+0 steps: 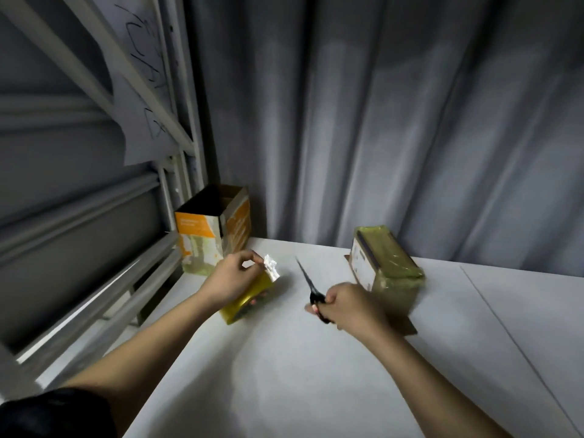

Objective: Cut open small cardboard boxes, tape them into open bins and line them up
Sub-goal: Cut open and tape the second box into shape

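Two hands worked at a white table with tape, scissors and little boxes.

The left hand pinched a shiny end of tape between finger and thumb, and under that hand sat a yellow tape roll on the table. The right hand was curled tight round the black scissors, and the thin blades pointed away toward the grey curtain. An orange and white box with its top open stood upright in the far left corner, just beside a grey metal rack. A closed brown box wrapped in greenish tape sat on the table just behind the right hand. The two boxes were well apart.
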